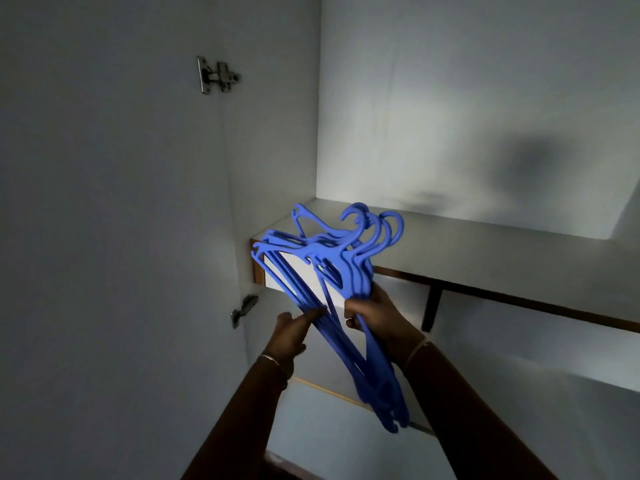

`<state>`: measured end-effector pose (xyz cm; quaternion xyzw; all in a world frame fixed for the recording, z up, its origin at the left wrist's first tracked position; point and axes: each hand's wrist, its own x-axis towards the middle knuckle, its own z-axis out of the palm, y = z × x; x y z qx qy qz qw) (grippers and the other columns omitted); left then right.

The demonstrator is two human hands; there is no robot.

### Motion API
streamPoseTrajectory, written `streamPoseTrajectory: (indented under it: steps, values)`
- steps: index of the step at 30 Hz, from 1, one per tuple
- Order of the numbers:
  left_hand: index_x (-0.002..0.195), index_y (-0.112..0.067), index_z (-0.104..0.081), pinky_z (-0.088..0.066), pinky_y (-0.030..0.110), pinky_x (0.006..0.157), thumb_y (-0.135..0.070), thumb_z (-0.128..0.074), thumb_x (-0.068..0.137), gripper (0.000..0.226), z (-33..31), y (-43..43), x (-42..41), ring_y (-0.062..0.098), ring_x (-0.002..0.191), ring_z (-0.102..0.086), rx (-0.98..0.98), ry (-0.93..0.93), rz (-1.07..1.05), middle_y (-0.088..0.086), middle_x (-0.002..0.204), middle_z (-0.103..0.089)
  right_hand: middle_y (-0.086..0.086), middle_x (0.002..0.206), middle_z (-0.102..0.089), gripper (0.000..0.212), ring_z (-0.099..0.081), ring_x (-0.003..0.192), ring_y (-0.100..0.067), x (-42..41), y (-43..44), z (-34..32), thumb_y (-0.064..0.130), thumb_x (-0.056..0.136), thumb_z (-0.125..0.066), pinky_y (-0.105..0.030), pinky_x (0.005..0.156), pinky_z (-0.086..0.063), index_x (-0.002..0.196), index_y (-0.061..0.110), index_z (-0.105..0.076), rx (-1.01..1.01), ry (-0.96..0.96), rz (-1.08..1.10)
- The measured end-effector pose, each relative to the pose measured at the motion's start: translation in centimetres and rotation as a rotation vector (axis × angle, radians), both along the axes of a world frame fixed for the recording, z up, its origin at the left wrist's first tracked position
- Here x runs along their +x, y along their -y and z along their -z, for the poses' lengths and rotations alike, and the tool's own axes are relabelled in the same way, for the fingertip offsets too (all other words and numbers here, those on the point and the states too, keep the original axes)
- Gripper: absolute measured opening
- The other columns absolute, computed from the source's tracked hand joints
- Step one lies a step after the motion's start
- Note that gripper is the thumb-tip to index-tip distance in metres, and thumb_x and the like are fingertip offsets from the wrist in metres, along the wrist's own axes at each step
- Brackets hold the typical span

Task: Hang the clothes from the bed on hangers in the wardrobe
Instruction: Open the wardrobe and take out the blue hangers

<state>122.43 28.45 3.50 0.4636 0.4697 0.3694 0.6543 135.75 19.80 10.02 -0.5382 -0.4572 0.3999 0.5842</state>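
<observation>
Now, hangers [349, 271]: blue plastic bunch in your hands, before the wardrobe shelf [485, 244] — no clothes in view.
Handling: likely light, stiff, slick; hooks may tangle — hold below the necks.
Right grip [374, 313]: curled round the bunch.
Left grip [294, 327]: pinching the bars.

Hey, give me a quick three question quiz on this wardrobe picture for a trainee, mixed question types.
1. True or false: the left hand and the right hand both hold the bundle of blue hangers.
2. The hanger hooks point: A) up, near the shelf; B) down at the floor; C) at the camera.
3. Fill in: the upper metal fitting on the left is a door ____.
Key: 1 true; 2 A; 3 hinge.
</observation>
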Motion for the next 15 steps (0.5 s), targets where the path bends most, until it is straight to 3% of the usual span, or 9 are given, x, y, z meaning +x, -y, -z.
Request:
streamPoseTrajectory:
  steps: [1,3,6,8,12,15]
  values:
    - [0.123,-0.009,-0.057,-0.047,0.034,0.081,-0.052,-0.081,0.048,0.089,0.6,1.7,-1.0,0.022,0.107,-0.058,-0.09,0.078,0.079,0.008,0.123,-0.058,-0.005,0.061,-0.046,0.022,-0.045,0.055,-0.013,-0.6,1.3,0.5,-0.016,0.083,-0.046,-0.022,0.052,-0.042,0.085,0.005,-0.055,-0.015,-0.012,-0.029]
    - [0.112,-0.01,-0.066,-0.05,0.034,0.081,-0.043,-0.08,0.063,0.06,1.9,5.2,-2.8,0.022,0.096,-0.063,-0.197,0.228,0.148,0.011,0.111,-0.066,-0.002,0.061,-0.046,0.023,-0.045,0.055,-0.011,-2.0,3.7,1.5,-0.013,0.081,-0.048,-0.024,0.055,-0.041,0.083,0.009,-0.055,-0.059,-0.027,-0.098]
    - [0.107,-0.008,-0.067,-0.055,0.033,0.074,-0.024,-0.068,0.084,0.028,3.9,10.4,-5.7,0.02,0.083,-0.069,-0.261,0.387,0.051,0.009,0.102,-0.072,0.002,0.057,-0.051,0.025,-0.047,0.05,-0.01,-4.9,7.1,3.2,-0.01,0.074,-0.05,-0.025,0.053,-0.041,0.078,0.014,-0.058,-0.148,-0.043,-0.188]
    - [0.102,-0.008,-0.066,-0.055,0.031,0.066,-0.019,-0.063,0.087,0.019,4.8,13.2,-8.0,0.019,0.077,-0.071,-0.295,0.457,-0.015,0.008,0.099,-0.073,-0.004,0.059,-0.046,0.021,-0.041,0.051,-0.014,-7.3,9.1,4.5,-0.006,0.065,-0.052,-0.025,0.051,-0.039,0.078,0.009,-0.057,-0.213,-0.072,-0.231]
    - [0.094,-0.003,-0.061,-0.057,0.032,0.059,-0.005,-0.05,0.095,0.011,7.1,18.3,-14.5,0.017,0.063,-0.071,-0.366,0.485,-0.225,0.006,0.075,-0.074,-0.012,0.065,-0.039,0.032,-0.034,0.048,-0.016,-13.5,12.1,7.6,0.002,0.054,-0.054,-0.028,0.051,-0.037,0.086,0.001,-0.057,-0.354,-0.031,-0.343]
    - [0.091,-0.002,-0.062,-0.058,0.029,0.053,-0.004,-0.049,0.096,0.014,9.0,21.9,-20.0,0.019,0.062,-0.07,-0.436,0.487,-0.34,0.004,0.069,-0.073,-0.014,0.063,-0.036,0.021,-0.036,0.048,-0.019,-18.7,13.6,9.6,0.008,0.051,-0.057,-0.033,0.055,-0.033,0.071,0.003,-0.054,-0.42,0.069,-0.45]
